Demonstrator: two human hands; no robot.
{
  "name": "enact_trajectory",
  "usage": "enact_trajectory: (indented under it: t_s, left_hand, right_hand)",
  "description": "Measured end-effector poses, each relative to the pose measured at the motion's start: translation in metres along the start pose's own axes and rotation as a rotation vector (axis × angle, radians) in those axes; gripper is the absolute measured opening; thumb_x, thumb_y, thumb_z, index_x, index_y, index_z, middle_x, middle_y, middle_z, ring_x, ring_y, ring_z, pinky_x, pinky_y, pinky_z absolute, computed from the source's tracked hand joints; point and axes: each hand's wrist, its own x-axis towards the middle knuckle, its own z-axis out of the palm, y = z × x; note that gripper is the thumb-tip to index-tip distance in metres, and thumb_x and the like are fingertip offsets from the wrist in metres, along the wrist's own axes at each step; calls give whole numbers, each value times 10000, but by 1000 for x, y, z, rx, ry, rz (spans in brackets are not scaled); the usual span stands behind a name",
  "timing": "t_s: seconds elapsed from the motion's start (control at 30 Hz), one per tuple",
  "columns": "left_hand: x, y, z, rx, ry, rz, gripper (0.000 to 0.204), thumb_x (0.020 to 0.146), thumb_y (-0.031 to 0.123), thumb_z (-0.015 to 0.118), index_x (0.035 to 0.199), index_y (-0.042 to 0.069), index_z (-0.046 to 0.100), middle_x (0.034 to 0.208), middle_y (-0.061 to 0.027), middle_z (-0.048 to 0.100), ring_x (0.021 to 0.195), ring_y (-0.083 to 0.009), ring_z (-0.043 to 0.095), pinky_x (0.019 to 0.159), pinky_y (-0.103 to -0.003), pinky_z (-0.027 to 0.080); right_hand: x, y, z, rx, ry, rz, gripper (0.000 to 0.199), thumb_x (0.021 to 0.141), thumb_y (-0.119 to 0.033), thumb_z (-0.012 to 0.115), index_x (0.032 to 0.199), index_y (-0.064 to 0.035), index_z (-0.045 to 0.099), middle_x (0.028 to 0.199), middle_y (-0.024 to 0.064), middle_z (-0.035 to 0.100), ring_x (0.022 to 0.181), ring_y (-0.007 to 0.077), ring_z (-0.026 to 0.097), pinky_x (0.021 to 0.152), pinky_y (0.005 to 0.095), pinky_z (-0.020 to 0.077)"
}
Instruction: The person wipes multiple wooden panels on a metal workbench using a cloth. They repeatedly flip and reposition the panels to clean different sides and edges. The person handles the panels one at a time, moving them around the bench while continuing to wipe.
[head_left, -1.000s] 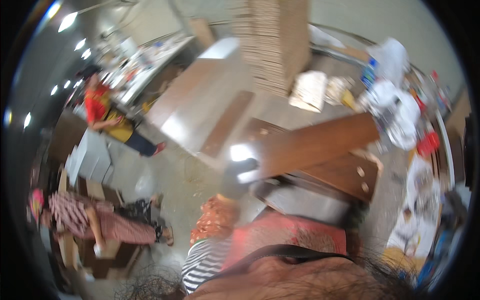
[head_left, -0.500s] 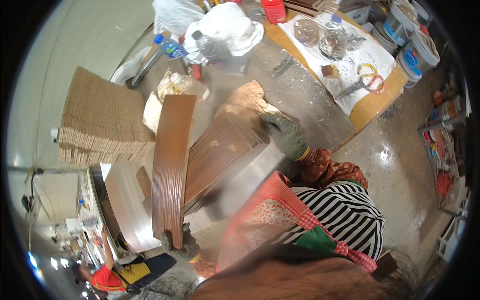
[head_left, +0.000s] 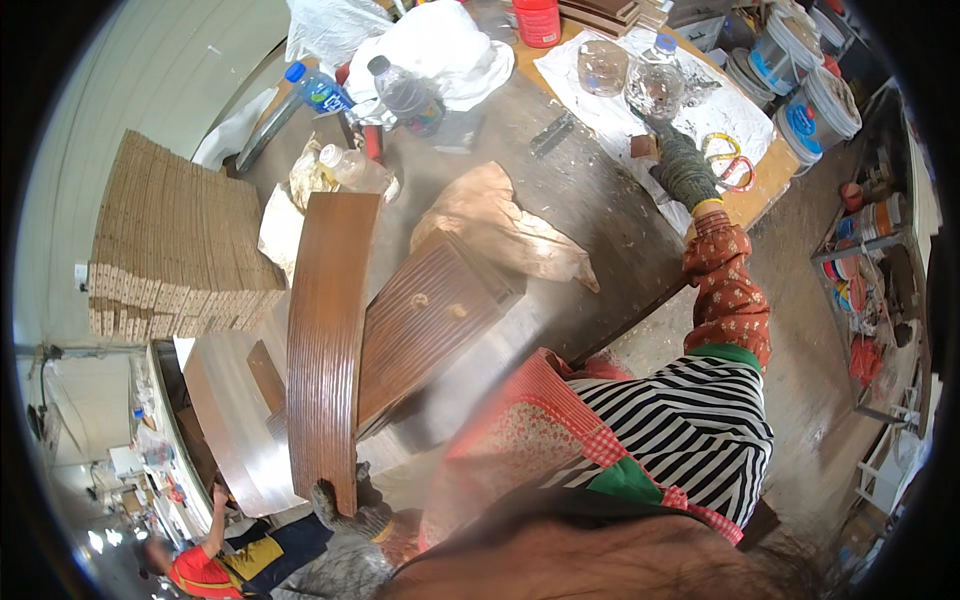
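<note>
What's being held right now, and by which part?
The left hand grips the brown board by its near end. Whether the right hand holds anything can't be told.

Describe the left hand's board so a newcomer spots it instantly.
Find the tall cardboard stack at picture left. Right of it runs a long brown grooved board. Unlike the spotted grooved panel at right, its lower end sits in the gloved left hand.

The right grip [head_left: 684,170] in its grey-green knit glove has left the tan crumpled cloth [head_left: 490,225], which now lies uncovered, stretching nearer the surface's near edge. It has reached the white stained sheet [head_left: 748,112] by the surface's right edge, hiding the blades of the red-and-yellow-handled metal scissors [head_left: 737,156].
</note>
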Motion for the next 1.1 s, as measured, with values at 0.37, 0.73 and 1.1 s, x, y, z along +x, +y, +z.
enact_trajectory:
  t_s: [0.37, 0.73, 1.1]
  left_hand:
    - [-11, -63, 103, 362, 530, 661, 571, 744, 170, 758, 1249, 4, 548, 989, -91, 627, 803, -229, 626, 648, -363, 549]
    - [-16, -51, 117, 1317, 344, 1003, 521, 743, 215, 824, 1204, 47, 647, 1114, -131, 685, 1009, -344, 665, 890, -459, 529]
    - [-35, -49, 160, 781, 376, 577, 541, 710, 169, 867, 1186, 2, 671, 1035, -89, 723, 937, -200, 670, 834, -359, 544]
  right_hand:
    - [14, 13, 6, -198, 113, -255, 636, 741, -224, 807, 1312, -33, 602, 1234, 164, 626, 1070, 338, 599, 974, 430, 472]
    - [14, -126, -35, 735, 249, -557, 646, 791, -92, 836, 1360, -17, 539, 1272, 90, 600, 1160, 200, 564, 1000, 330, 467]
    - [-14, -214, -76, 814, 72, -608, 705, 744, -102, 849, 1375, -40, 540, 1302, 87, 594, 1122, 178, 589, 938, 325, 507]
